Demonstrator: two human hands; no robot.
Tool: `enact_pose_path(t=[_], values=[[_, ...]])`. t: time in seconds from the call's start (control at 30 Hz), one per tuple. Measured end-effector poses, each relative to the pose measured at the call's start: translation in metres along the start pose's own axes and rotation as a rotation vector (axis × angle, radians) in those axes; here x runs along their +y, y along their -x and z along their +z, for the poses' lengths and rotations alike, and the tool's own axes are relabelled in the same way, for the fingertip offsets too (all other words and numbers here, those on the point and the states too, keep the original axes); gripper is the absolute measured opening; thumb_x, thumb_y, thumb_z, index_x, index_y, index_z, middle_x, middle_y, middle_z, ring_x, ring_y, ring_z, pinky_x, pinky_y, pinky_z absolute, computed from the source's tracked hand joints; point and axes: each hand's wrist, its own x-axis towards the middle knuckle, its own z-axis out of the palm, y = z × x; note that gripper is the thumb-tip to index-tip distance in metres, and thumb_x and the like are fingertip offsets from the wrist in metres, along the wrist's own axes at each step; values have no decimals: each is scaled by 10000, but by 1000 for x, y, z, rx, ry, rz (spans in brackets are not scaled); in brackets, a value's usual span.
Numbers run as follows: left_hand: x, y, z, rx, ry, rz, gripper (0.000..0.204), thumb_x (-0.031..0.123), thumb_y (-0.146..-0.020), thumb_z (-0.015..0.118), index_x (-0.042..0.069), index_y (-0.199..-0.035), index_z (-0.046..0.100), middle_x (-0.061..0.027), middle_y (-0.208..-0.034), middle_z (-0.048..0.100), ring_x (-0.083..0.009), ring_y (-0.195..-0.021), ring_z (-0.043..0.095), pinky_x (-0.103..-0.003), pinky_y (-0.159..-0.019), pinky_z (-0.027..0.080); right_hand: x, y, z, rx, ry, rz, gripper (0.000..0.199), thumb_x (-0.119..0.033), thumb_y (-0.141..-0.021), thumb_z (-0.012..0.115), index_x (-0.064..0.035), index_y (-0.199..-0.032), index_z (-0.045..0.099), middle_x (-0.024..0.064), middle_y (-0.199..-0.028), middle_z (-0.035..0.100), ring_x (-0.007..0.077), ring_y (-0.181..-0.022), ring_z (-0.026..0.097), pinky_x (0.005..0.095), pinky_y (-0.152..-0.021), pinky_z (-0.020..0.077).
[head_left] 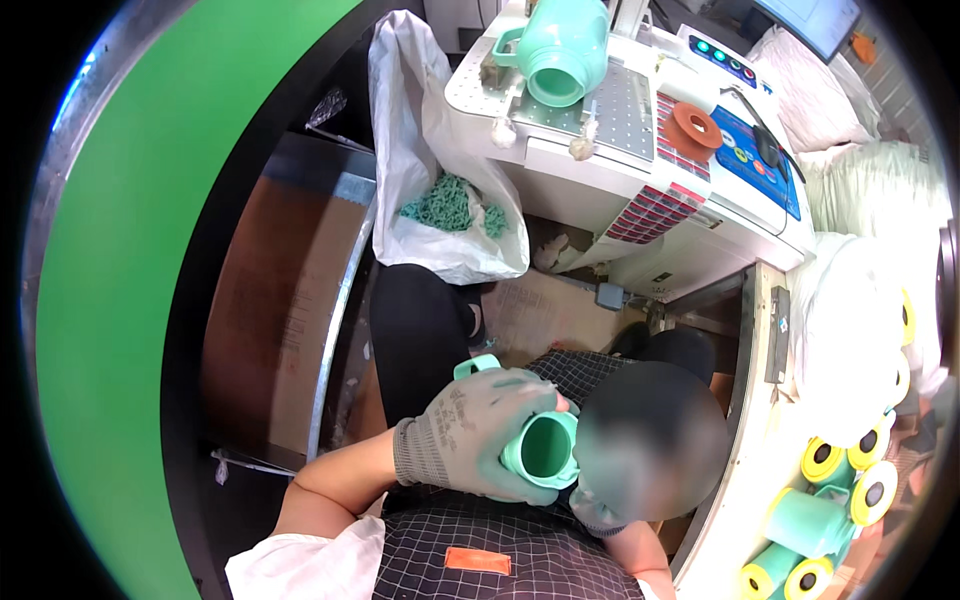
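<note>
My left hand (470,430), in a grey knitted glove, is wrapped round a mint-green jug (546,450) in front of my lap. Its round mouth faces up toward me, and a looped handle (476,366) sticks out beyond the fingers. To the right of the jug is my right hand (598,508); only a little of its glove shows near the wrist. A dark, round, blurred patch covers the rest, so its fingers are hidden. A second mint-green jug (556,88) lies on the perforated plate (628,112) of a white machine, with its mouth toward me.
A white sack (400,90) at the far left holds green shavings (452,204). An orange tape roll (692,132) rests beside the blue control panel (745,150). Several mint-green jugs with yellow rings (808,522) lie at the right. A cardboard box (270,320) stands at the left.
</note>
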Motion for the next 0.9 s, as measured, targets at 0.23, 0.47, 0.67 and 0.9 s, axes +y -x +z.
enact_pose_path(t=[0.23,0.47,0.67,0.9], values=[[4,20,4,-52,168,136,729,398,-686,990,113,-1239,610,-71,-1239,732,-302,-1070,727,-444,-908,582,51,-40,-67,578,345,420,468,-361,-1056,655,-1,-1350,604,85,-1107,647,183,-906,633,292,-768,548],[-5,7,11,-41,79,91,808,449,-672,990,104,-1287,594,-91,-1235,735,-318,-1083,718,-465,-924,572,40,-121,33,667,-147,32,492,-341,-1120,487,108,-1263,628,204,-1075,718,235,-828,701,313,-691,565],[5,11,9,-8,110,142,843,417,-689,985,93,-1349,572,-113,-1279,708,-342,-1101,699,-479,-926,570,94,-149,94,42,-159,444,763,-119,-974,722,-8,-1627,344,247,-1406,596,194,-865,711,349,-805,582],[-5,-26,6,-140,-100,-30,800,461,-684,932,74,-1311,621,-123,-1207,708,-336,-1102,689,-470,-929,537,103,-30,22,37,-133,611,526,-70,-998,694,-5,-1489,516,124,-1131,695,161,-848,675,314,-775,566]])
